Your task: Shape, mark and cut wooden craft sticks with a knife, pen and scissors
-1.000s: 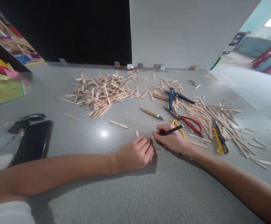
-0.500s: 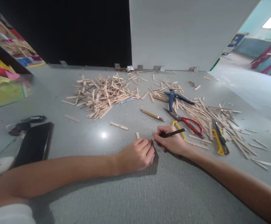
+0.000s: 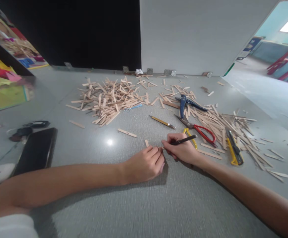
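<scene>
Far to the left of the red-handled pliers (image 3: 190, 125), a black phone (image 3: 36, 150) is lying flat on the grey table (image 3: 134, 211). Less far to the left of the pliers, and a little behind them, a loose heap of pale wooden sticks (image 3: 109, 99) is spreading in many directions. One single stick (image 3: 127, 133) is lying apart, to the left of the pliers and slightly nearer to the person.

The left hand (image 3: 144, 165) is resting to the left and in front of the pliers, with its fingers bent and close together; I cannot tell if they are clamping on something. From behind these fingers a short stick (image 3: 147, 143) is showing only one end, pale and rounded, and this end is pointing away from the person.

Just left of the pliers, a thin yellow tool (image 3: 163, 122) is lying aslant. In front of the pliers, the right hand (image 3: 182, 150) is clamping on a pen (image 3: 183, 140) between thumb and fingers. The pen is looking slim, straight and black, and the fingers are hiding its tip. Its long axis is running aslant, the hidden end pointing left to the left hand, the free end pointing right and slightly away from the person, near to the pliers.

Behind the pliers a blue hand tool (image 3: 183, 105) is lying on more sticks, and to the right of them a yellow and black cutter (image 3: 234, 150) is lying.
</scene>
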`<control>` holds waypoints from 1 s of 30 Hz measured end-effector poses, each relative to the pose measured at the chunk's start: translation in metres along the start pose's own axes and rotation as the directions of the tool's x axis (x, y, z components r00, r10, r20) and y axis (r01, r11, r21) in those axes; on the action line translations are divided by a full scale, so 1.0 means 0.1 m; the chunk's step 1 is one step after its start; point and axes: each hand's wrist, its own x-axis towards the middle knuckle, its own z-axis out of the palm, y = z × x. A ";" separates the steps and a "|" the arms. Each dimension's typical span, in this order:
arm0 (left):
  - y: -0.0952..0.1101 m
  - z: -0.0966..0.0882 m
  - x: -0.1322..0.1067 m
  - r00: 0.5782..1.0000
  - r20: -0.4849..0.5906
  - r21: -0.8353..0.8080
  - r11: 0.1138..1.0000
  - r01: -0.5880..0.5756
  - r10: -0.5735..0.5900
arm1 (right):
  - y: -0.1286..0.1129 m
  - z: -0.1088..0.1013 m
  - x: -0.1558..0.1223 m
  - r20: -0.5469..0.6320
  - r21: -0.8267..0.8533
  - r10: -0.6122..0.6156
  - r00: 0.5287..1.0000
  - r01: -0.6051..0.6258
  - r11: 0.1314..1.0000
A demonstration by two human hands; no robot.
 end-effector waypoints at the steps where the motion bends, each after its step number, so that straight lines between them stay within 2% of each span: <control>1: 0.00 0.00 0.00 1.000 -0.005 0.000 1.000 0.000 0.000 | 0.00 0.00 0.00 0.002 -0.006 -0.001 1.000 0.001 1.000; 10: 0.00 -0.01 0.00 1.000 -0.031 -0.012 1.000 -0.004 0.004 | 0.01 0.01 -0.01 -0.010 -0.069 -0.046 0.999 0.046 0.997; 21: 0.00 0.01 -0.02 1.000 0.009 -0.007 1.000 -0.010 0.010 | -0.03 0.01 -0.01 -0.033 -0.076 -0.013 0.999 0.010 0.997; 30: -0.01 0.00 0.01 1.000 -0.028 -0.019 1.000 -0.001 0.000 | -0.06 0.02 -0.01 -0.052 -0.035 0.029 0.998 -0.030 0.999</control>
